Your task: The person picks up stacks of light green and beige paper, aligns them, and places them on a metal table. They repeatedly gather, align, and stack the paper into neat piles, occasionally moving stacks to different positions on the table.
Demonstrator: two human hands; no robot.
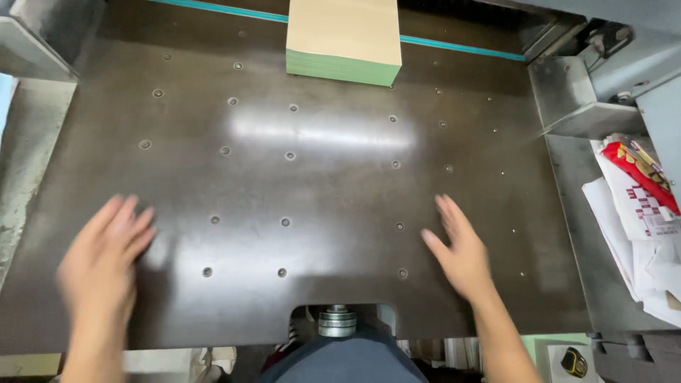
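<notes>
My left hand [103,255] and right hand [461,248] hovered flat, fingers spread, holding nothing, over the dark metal cutter table [319,184] dotted with small holes. Well beyond them, the stack of green-edged paper [345,42] sat at the far edge against the teal strip [461,48]. Loose printed papers [642,206] lay at my right.

Dim; overhead glare on table [319,135]; left hand [103,259] motion-blurred.
</notes>
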